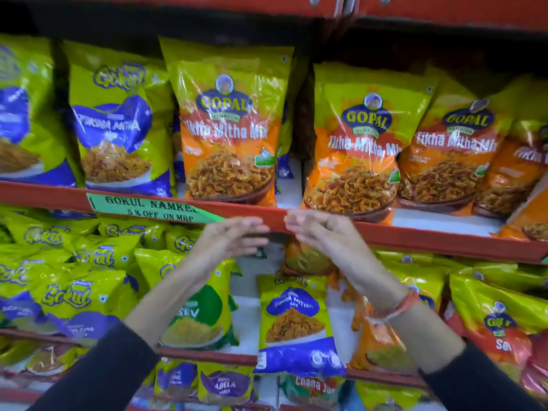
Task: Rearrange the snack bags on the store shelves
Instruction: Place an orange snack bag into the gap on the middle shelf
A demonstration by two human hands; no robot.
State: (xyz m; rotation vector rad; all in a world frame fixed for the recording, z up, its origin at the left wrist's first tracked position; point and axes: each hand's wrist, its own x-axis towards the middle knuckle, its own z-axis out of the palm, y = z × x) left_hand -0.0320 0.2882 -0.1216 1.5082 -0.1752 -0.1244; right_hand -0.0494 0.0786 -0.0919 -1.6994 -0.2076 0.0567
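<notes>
Both hands hover empty in front of the red shelf edge (pixel 326 225), fingers loosely spread and gripping nothing. Left hand (pixel 229 237) sits just at 9 o'clock of right hand (pixel 317 229); the two are near each other but apart. Motion blur hides the exact finger pose.

Snack bags stand on the upper shelf. An upright Gopal Tikha Mitha Mix bag (pixel 228 129) stands at 12 o'clock of the left hand. A second Gopal bag (pixel 355 149) stands at 1 o'clock of the right hand and leans slightly. A white gap separates them. Blue-and-green Gokul bags (pixel 115 123) fill the row at 10 o'clock.

Judged step: reach up for one Gopal bag. Recommended procedure:
1. Grip the bag by both side seams, low down.
2. Lift clear of the shelf edge before shifting sideways.
3. Avoid crushing the contents.
4. Set the bag upright, label forward, closing the gap.
</notes>
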